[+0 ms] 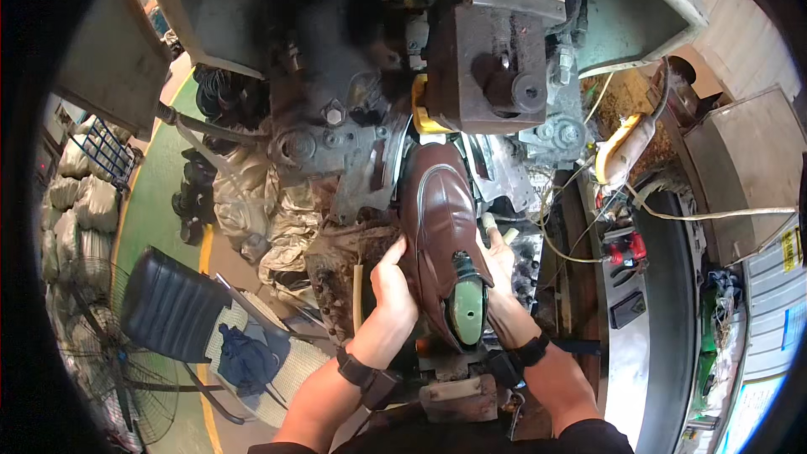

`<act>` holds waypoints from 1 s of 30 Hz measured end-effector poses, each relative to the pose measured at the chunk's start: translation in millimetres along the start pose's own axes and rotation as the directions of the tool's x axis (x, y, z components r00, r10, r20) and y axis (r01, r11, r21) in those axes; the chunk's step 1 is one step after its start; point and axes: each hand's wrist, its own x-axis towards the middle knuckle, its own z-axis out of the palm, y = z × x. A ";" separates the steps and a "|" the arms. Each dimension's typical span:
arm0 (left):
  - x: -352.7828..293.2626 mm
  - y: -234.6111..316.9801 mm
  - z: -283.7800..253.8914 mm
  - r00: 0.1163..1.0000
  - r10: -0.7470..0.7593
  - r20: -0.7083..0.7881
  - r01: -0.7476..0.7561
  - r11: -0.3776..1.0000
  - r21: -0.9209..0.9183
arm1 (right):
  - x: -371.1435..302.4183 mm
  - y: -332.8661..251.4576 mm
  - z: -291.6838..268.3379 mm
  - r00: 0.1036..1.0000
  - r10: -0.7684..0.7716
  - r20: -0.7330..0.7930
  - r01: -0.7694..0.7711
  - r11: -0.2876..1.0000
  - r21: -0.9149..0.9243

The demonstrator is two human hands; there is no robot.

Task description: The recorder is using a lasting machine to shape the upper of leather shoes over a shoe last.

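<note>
A brown leather shoe upper [439,193] is stretched over a green shoe last [468,311], whose heel end shows bare on my side. Its toe points away from me, up against the jaws of a dark, greasy machine [487,59]. My left hand [393,290] grips the upper's left side near the heel, thumb along the leather. On the opposite side, my right hand [500,273] holds it, with pale covers on some fingertips and part of the hand hidden behind the shoe. Yellow part [430,113] of the machine sits just beyond the toe.
Metal plates [366,172] flank the shoe. At left stand a black-backed chair [172,303] with dark cloth on its seat and a wire fan [109,353]. To the right are a hanging yellow-edged tool [622,147], loose cables, a red tool [626,248] and a dark belt [672,311].
</note>
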 end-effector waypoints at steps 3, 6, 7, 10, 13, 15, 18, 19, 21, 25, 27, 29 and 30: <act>18.4 -8.8 -6.9 0.998 0.012 0.065 -0.009 0.999 -0.046 | 19.8 21.6 -11.5 0.995 -0.088 0.040 0.088 0.996 0.023; 28.0 -17.9 -8.3 0.994 0.028 0.108 -0.019 0.996 -0.083 | 31.8 33.6 -19.6 0.983 -0.182 0.031 0.183 0.983 -0.012; 33.1 -19.8 -18.2 0.995 0.037 0.098 -0.028 0.996 -0.084 | 27.0 32.7 -13.7 0.984 -0.160 0.072 0.155 0.986 0.062; 42.7 -23.0 -30.2 0.991 0.077 0.112 -0.076 0.997 -0.019 | 24.5 26.4 -6.3 0.981 -0.132 0.144 0.102 0.975 0.199; 40.9 -22.9 -26.2 0.984 0.166 0.062 -0.168 0.985 0.031 | 24.4 22.1 -1.8 0.974 -0.130 0.184 0.079 0.961 0.264; 40.1 -24.1 -21.1 0.986 0.161 0.051 -0.163 0.985 0.054 | 26.5 26.1 -10.1 0.983 -0.106 0.152 0.066 0.966 0.250; 41.5 -19.4 -23.2 0.987 0.144 0.065 -0.147 0.988 0.053 | 26.6 26.9 -7.4 0.984 -0.109 0.138 0.059 0.944 0.325; 40.4 -19.2 -22.6 0.987 0.118 0.109 -0.121 0.992 0.024 | 19.8 20.0 -1.9 0.992 -0.061 0.107 0.027 0.956 0.292; 36.6 -19.2 -21.4 0.988 0.094 0.126 -0.096 0.995 0.012 | 31.8 35.3 -15.1 0.997 -0.058 0.052 0.042 0.960 0.276; 30.6 -12.4 -17.6 0.986 0.069 0.149 -0.066 0.998 -0.025 | 9.5 5.6 10.5 1.000 0.026 0.000 -0.026 0.976 0.215; 29.1 -8.3 -13.5 0.989 0.063 0.133 -0.064 0.998 0.006 | 3.6 -2.7 14.2 0.994 0.053 0.091 -0.072 0.972 0.223; 28.4 -5.9 -11.3 0.992 0.054 0.112 -0.058 0.998 0.035 | 0.1 -8.2 16.1 0.992 0.089 0.094 -0.108 0.972 0.210; 29.7 -5.0 -10.1 0.994 0.057 0.097 -0.062 0.997 0.049 | -1.5 -10.2 16.2 0.988 0.123 0.096 -0.140 0.971 0.195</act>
